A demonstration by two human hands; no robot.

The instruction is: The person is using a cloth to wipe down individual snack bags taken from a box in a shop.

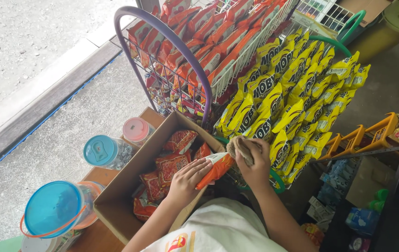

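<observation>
Gripping an orange snack packet point(216, 169) over the corner of an open cardboard box point(115, 198), the left hand point(188, 179) has its fingers laid along the packet's near edge. The right hand point(254, 161) is closed on a brownish bundle point(239, 148); what it is cannot be made out, and the fingers cover most of it. The box stands on a wooden worktop point(94, 238) and holds more red packets point(169, 165), the lower ones hidden by the box wall and the forearm. Behind it a wire rack point(171, 44) with a purple frame carries rows of red packets, and yellow packets point(292, 88) hang beside it. Blue-lidded jars point(52, 207) stand at the left, one cut off by the picture's edge.
</observation>
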